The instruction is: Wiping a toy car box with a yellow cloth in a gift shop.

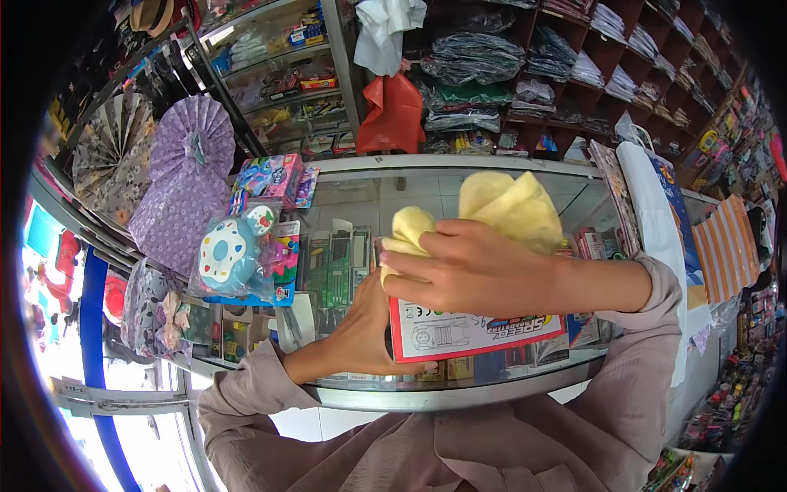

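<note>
A red-and-white toy box (pixel 433 353), printed with a line drawing of a car and some writing, is held over a glass display counter (pixel 424 390). My left hand (pixel 359 332) grips its left end, with a fingertip showing below the lower edge. Lying across the box, my right hand (pixel 473 267) is closed on a soft yellow cloth (pixel 513 209). The cloth bunches up beyond the fingers and covers the box's upper part. Its underside is hidden, so I cannot tell whether the box touches the glass.
Left on the counter lie a blue donut-shaped toy (pixel 229 251) in plastic and a pink-blue carton (pixel 270 175). A purple floral fabric item (pixel 184 184) stands beyond them. Paper bags (pixel 652 203) line the right end. Behind hangs a red plastic bag (pixel 391 114), near shelves of packed clothing (pixel 473 61).
</note>
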Action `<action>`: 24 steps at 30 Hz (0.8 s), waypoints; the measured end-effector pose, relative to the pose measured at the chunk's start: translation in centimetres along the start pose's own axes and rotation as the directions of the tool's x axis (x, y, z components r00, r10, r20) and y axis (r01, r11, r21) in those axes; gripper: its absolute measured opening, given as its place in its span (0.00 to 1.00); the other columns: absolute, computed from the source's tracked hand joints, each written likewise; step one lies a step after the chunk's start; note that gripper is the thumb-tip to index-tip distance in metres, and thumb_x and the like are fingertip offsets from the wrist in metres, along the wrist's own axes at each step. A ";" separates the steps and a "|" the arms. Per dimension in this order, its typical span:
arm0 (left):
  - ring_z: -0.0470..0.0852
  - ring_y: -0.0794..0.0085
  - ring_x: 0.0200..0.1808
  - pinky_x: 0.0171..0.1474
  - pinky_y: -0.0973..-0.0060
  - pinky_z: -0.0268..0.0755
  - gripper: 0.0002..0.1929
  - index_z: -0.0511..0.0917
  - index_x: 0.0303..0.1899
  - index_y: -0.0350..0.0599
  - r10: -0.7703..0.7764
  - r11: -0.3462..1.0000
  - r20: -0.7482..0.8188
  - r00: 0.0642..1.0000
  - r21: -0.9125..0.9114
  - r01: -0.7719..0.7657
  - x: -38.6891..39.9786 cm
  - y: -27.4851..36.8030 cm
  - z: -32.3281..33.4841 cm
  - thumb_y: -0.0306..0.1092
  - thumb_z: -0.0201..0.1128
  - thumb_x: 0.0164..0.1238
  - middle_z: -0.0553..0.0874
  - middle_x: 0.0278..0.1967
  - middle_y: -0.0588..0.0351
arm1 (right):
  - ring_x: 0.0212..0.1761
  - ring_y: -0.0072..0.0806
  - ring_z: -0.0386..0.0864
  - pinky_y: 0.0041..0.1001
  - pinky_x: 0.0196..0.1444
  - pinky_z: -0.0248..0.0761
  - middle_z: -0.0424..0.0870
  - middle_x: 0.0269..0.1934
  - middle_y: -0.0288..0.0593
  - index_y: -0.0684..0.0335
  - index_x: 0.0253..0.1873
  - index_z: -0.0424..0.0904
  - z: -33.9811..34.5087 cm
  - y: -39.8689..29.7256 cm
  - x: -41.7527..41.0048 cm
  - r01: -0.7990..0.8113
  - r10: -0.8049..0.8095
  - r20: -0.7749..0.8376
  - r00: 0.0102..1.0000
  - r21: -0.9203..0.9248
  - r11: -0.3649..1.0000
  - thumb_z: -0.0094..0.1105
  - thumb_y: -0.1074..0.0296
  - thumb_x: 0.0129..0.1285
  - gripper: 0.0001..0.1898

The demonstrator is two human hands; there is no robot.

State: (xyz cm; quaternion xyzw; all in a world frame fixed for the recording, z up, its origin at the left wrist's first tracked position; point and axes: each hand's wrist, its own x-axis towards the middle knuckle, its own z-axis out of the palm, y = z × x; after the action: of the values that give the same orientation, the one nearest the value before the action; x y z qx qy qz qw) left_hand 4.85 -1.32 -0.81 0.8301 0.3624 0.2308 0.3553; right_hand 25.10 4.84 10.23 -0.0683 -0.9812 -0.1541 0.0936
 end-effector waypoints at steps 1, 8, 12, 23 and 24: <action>0.61 0.39 0.67 0.69 0.50 0.52 0.56 0.54 0.67 0.34 -0.007 1.000 -0.026 1.000 -0.003 0.007 -0.1 0.1 0.0 0.58 0.78 0.42 0.64 0.61 0.34 | 0.37 0.21 0.78 0.22 0.37 0.70 0.79 0.55 0.33 0.56 0.50 0.80 0.4 -0.1 0.2 0.000 0.000 -0.001 1.000 0.001 1.000 0.60 0.66 0.55 0.16; 0.64 0.42 0.64 0.66 0.52 0.57 0.56 0.54 0.67 0.32 0.065 0.987 -0.087 0.994 0.153 -0.051 -0.3 0.8 -0.4 0.57 0.78 0.43 0.66 0.60 0.35 | 0.34 0.20 0.73 0.19 0.34 0.68 0.79 0.56 0.30 0.60 0.55 0.81 2.3 0.4 -1.2 0.129 -0.133 -0.034 0.991 -0.097 0.987 0.59 0.66 0.56 0.20; 0.66 0.44 0.63 0.66 0.52 0.57 0.55 0.57 0.65 0.32 0.136 0.970 -0.120 0.983 0.216 -0.108 0.3 1.6 -0.9 0.57 0.78 0.42 0.68 0.58 0.36 | 0.32 0.21 0.72 0.19 0.35 0.68 0.79 0.56 0.29 0.61 0.58 0.80 1.3 0.0 -1.8 0.155 -0.141 0.079 0.987 -0.210 0.965 0.57 0.67 0.57 0.22; 0.64 0.42 0.65 0.68 0.49 0.54 0.53 0.60 0.63 0.35 0.131 0.974 -0.119 0.984 0.201 -0.106 0.2 0.9 -0.6 0.58 0.80 0.39 0.66 0.60 0.36 | 0.34 0.22 0.73 0.19 0.38 0.71 0.77 0.55 0.29 0.60 0.53 0.80 0.9 0.2 -3.7 0.133 -0.119 0.091 0.989 -0.177 0.975 0.59 0.66 0.56 0.19; 0.63 0.41 0.66 0.68 0.49 0.54 0.54 0.60 0.63 0.35 0.138 0.972 -0.125 0.983 0.210 -0.109 0.1 0.9 -0.6 0.58 0.80 0.38 0.66 0.60 0.36 | 0.35 0.22 0.73 0.19 0.38 0.71 0.77 0.54 0.29 0.60 0.53 0.80 0.7 0.1 -3.8 0.112 -0.098 0.093 0.991 -0.161 0.980 0.59 0.65 0.55 0.19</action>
State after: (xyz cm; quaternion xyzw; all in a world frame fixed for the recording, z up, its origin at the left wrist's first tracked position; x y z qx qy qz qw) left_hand 4.94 -1.40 0.25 0.8647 0.3555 0.2718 0.2281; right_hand 28.76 4.80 8.80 -0.0303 -0.9703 -0.2371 0.0377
